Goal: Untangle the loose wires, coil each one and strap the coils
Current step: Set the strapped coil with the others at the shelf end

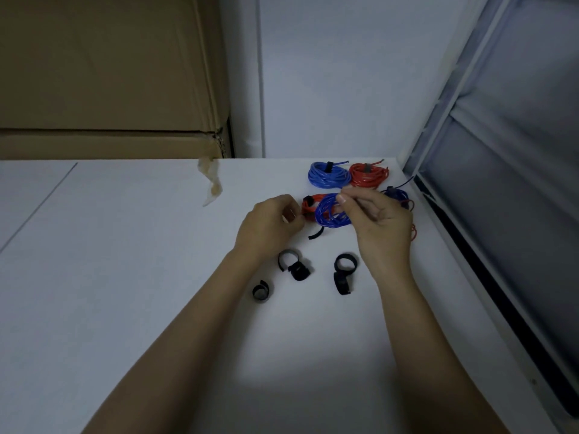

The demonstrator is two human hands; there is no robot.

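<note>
place: plain indoor room, looks like a storage or back-office corner; exact kind unclear
surface: white table (125, 277), smooth, seam line at far left
far left: big cardboard box (103, 73) on the table, corner torn, strip of old tape (213, 183) hanging off it
far wall: bare white wall (329, 73) with a vertical trim strip
right: white-framed window (501, 151) with frosted grey panes, dark sill gap
light: dim, bluish
goods: bundled blue and red wire coils (329, 175) at far right, black straps (343, 272) loose near the middle
</note>
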